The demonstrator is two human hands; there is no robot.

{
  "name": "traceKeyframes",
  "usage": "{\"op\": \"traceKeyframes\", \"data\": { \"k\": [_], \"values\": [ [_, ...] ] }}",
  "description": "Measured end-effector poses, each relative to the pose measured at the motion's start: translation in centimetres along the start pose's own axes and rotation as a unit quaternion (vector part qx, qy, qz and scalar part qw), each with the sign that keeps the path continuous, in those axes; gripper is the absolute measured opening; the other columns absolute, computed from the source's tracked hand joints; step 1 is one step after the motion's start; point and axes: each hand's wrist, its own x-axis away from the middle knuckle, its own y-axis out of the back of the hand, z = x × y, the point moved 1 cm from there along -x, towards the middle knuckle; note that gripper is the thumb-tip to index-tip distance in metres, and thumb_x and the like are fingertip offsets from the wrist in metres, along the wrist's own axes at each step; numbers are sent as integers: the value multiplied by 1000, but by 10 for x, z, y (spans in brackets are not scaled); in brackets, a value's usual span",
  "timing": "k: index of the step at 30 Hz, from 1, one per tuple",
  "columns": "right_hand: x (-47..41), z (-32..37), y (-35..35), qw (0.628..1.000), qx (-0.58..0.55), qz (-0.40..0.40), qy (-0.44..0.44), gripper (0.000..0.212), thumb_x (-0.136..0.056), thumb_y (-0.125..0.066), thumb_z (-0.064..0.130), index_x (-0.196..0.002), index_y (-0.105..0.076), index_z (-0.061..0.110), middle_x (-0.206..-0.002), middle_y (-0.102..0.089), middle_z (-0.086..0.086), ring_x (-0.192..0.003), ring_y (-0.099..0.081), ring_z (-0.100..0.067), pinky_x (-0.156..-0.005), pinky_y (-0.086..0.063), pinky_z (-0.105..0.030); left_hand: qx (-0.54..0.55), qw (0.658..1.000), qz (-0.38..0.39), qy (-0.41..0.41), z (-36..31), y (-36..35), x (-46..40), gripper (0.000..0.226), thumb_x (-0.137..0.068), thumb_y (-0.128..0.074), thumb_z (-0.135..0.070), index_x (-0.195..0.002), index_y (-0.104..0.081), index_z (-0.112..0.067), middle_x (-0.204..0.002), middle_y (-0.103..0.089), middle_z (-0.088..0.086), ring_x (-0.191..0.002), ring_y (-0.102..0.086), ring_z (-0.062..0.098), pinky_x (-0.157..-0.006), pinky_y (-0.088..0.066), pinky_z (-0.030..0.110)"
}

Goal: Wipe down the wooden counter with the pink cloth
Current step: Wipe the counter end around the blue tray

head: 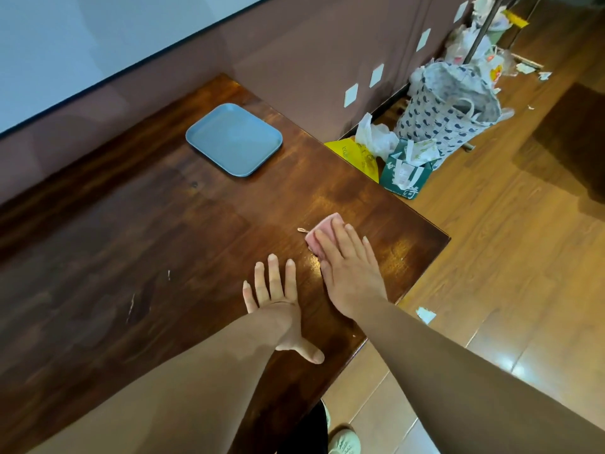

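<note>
Small folded pink cloth [322, 232] mostly hidden under right hand [348, 271]; only far edge and thin loop visible. Right hand fingers straight, close together, pressing flat on cloth. Cloth lies on dark glossy wooden counter [163, 240], near right end. Left hand [278, 306] flat on wood just beside, fingers straight, slightly spread, thumb out. Blue rectangular plastic tray [234, 139] well apart, near wall.

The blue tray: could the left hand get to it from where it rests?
Probably yes. The left hand lies flat on the wooden counter, and only bare wood separates it from the blue tray.
</note>
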Motion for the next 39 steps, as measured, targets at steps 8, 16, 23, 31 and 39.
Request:
{"op": "traceKeyframes", "data": {
  "k": [8,16,23,31,39],
  "values": [
    [4,-19,3,999,15,40,34,58,-106,-11,40,-153,23,41,-163,28,8,-151,20,-16,-124,6,-39,40,999,-21,-26,-5,29,22,119,-86,-63,-60,-149,32,-24,-152,42,9,-145,30,32,-119,9,58],
    [31,-13,-3,1000,6,23,10,64,-107,-19,39,-152,26,40,-163,25,5,-151,18,-19,-124,2,-42,17,970,-224,-88,-17,89,15,113,-76,-77,-55,-156,-8,-15,-162,-9,10,-150,-10,31,-121,-12,45],
    [-15,-53,17,997,-10,-2,-73,59,-107,-16,38,-146,28,45,-165,20,6,-154,10,-18,-124,3,-40,-139,970,-161,-114,-50,111,-12,151,-62,-86,-56,-151,25,-6,-160,27,15,-148,24,33,-121,12,49],
    [39,-70,3,1000,-13,14,-15,55,-105,-10,41,-154,13,47,-166,14,10,-153,11,-17,-123,1,-43,-194,967,-124,-110,-61,117,-7,148,-64,-86,-52,-151,24,-5,-160,27,15,-150,19,32,-121,10,51],
    [36,-87,11,992,-49,-34,-112,60,-107,-27,33,-158,2,40,-168,10,3,-154,6,-22,-125,-2,-44,-251,959,-109,-79,-78,121,-8,154,-59,-91,-49,-149,22,4,-160,18,26,-149,6,42,-122,4,50]
  ]
}}
